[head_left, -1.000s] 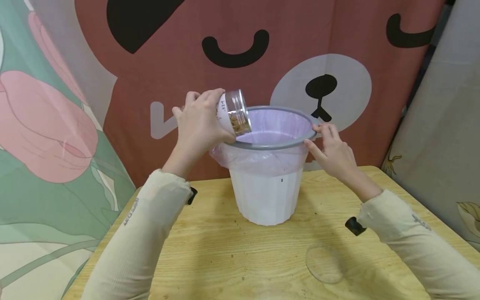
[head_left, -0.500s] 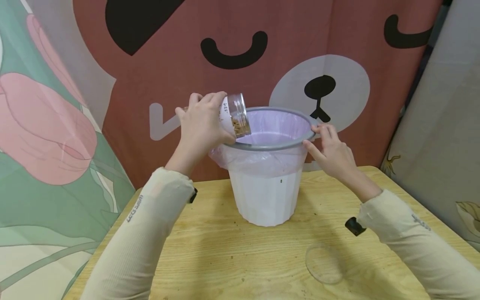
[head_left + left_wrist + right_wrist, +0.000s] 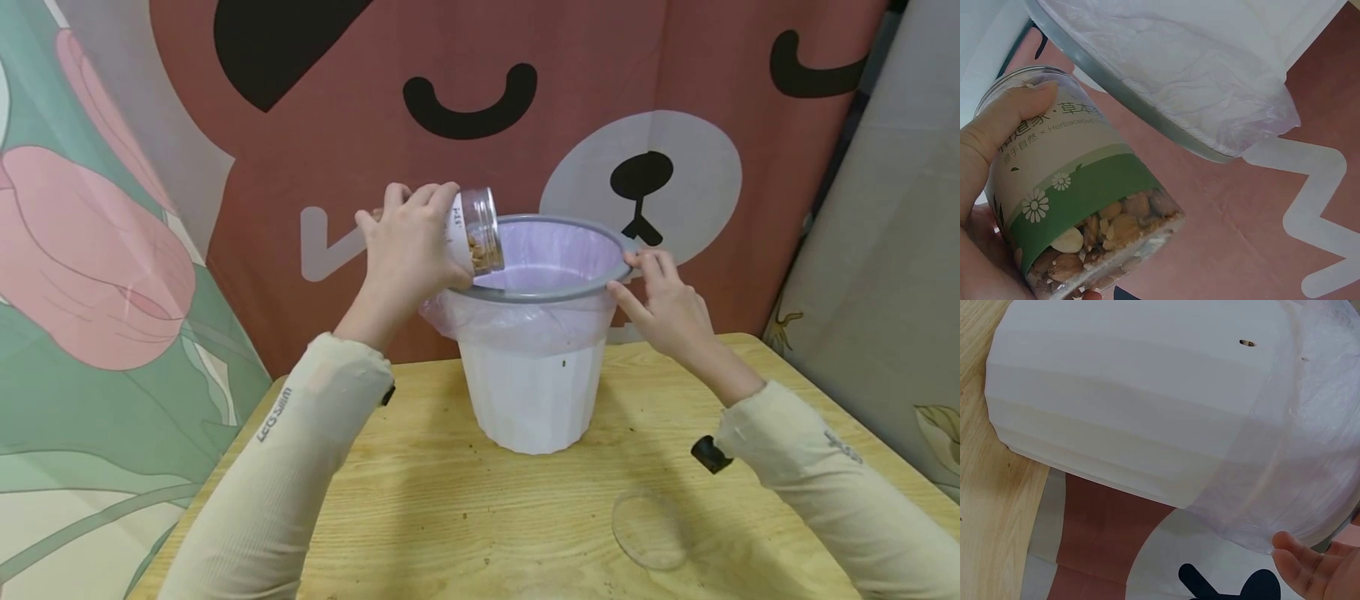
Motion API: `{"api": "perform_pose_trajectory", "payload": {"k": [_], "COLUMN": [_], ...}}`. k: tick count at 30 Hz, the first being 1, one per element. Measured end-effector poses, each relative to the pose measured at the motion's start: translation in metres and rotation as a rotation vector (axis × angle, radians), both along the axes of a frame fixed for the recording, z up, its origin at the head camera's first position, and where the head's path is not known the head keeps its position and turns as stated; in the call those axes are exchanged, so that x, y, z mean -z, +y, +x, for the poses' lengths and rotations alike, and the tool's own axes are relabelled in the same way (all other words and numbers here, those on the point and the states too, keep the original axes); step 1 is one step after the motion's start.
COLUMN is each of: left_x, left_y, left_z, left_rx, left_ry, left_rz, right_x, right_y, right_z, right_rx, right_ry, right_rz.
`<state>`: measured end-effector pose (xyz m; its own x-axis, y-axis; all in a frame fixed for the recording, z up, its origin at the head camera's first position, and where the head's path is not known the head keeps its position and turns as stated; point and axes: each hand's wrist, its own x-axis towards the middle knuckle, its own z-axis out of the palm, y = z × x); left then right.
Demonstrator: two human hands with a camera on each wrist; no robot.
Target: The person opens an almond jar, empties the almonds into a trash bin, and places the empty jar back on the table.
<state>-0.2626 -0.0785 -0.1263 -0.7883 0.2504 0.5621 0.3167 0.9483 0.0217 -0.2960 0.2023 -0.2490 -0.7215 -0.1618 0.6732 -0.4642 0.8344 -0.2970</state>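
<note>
My left hand grips a clear plastic jar around its labelled side. Tipped toward the right, the jar has its open mouth over the left rim of a white trash bin. In the left wrist view, brown nuts or similar dried pieces show through the jar below a green floral label. A translucent purple bag lines the bin and folds over its outside, held under a grey ring. My right hand holds the bin's right rim with thumb and fingers.
A clear round lid lies on the wooden table, right of centre. Small dark crumbs are scattered on the tabletop. Behind the bin hangs a printed bear curtain; another floral curtain hangs at the left.
The left hand and jar have shifted slightly right and down, and the jar stays tipped over the rim. The right hand keeps its place on the bin.
</note>
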Motion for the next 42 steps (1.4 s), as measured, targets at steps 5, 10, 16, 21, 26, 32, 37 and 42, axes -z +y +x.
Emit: {"api": "perform_pose_trajectory", "payload": {"k": [5,10,16,21,26,32,37,42], "left_x": [0.0016,0.0020,0.0020,0.0018,0.0022,0.0027,0.0024,0.0022], "left_y": [-0.0006,-0.0010,-0.0007,-0.0003,-0.0005,-0.0015,-0.0008,-0.0006], "left_z": [-0.0018,-0.0035,-0.0042,-0.0043,-0.0049,-0.0062,-0.0068,-0.0072], "left_rx": [-0.002,-0.006,-0.001,0.003,-0.003,-0.011,-0.009,-0.007], "left_ry": [0.019,0.032,0.035,0.046,0.044,0.045,0.048,0.057], "left_rz": [-0.024,-0.040,-0.056,-0.065,-0.070,-0.073,-0.078,-0.085], "right_x": [0.0004,0.0009,0.0014,0.0019,0.0021,0.0020,0.0019,0.0017], "right_y": [-0.0005,-0.0007,-0.0007,-0.0005,-0.0008,-0.0010,-0.0010,-0.0010], "right_z": [-0.0010,-0.0016,-0.0012,-0.0014,-0.0018,-0.0020,-0.0024,-0.0028], "right_rx": [-0.002,-0.001,-0.004,0.000,0.002,0.005,0.003,0.000], "right_ry": [0.011,0.016,0.023,0.021,0.023,0.025,0.032,0.040], "right_rz": [-0.001,-0.003,-0.008,-0.010,-0.014,-0.015,-0.018,-0.016]}}
